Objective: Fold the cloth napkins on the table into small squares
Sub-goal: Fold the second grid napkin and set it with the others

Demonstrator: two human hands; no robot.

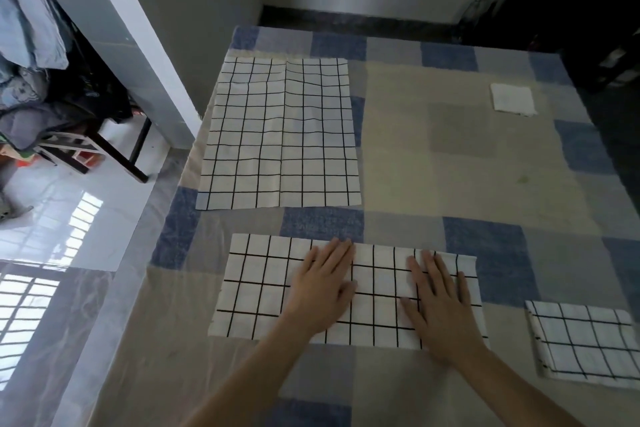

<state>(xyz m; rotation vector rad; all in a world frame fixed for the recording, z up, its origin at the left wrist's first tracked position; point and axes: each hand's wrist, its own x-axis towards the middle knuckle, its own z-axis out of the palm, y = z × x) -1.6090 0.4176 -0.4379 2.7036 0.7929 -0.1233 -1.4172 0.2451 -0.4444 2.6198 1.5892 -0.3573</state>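
Two hands: left hand (323, 288) and right hand (438, 302) lie flat, fingers straight, pressing the half-folded napkin (263, 288).
Grip: both apart, clamped on nothing.
Half-folded napkin: a long grid-patterned strip at the near middle of the desk (433, 184).
Unfolded napkin (280, 135): spread flat, farther back, left.
Folded napkin (585, 343): near right.
Small white square (512, 99): far right.

No legible text or labels.
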